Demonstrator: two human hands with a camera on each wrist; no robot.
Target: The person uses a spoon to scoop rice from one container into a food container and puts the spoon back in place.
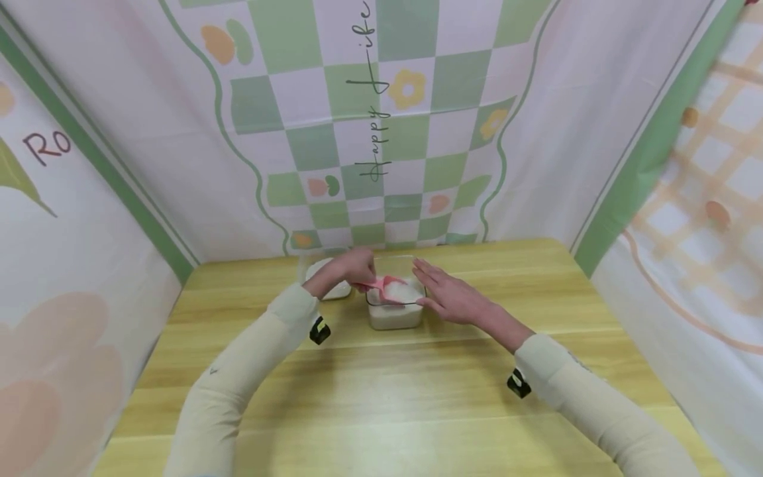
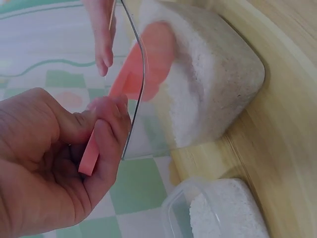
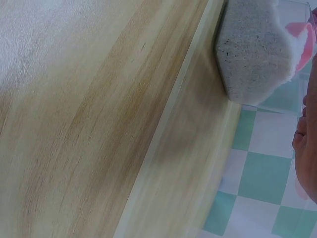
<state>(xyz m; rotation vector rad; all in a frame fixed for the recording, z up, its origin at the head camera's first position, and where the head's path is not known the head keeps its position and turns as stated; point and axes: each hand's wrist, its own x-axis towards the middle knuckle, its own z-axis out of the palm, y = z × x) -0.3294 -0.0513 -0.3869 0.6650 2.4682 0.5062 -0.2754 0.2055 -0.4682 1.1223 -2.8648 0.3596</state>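
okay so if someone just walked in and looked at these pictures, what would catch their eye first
First the pink scoop, pinched by its handle in the left hand and dipping into a clear container of white grains at the table's far middle. The right hand rests flat-fingered at that container's right side, and a second clear tub of grains sits just to its left.

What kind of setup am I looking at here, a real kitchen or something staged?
Likely a staged tabletop booth, not a kitchen: a wooden table walled by printed checkered cloth backdrops, with only clear tubs of white grains and a pink scoop.
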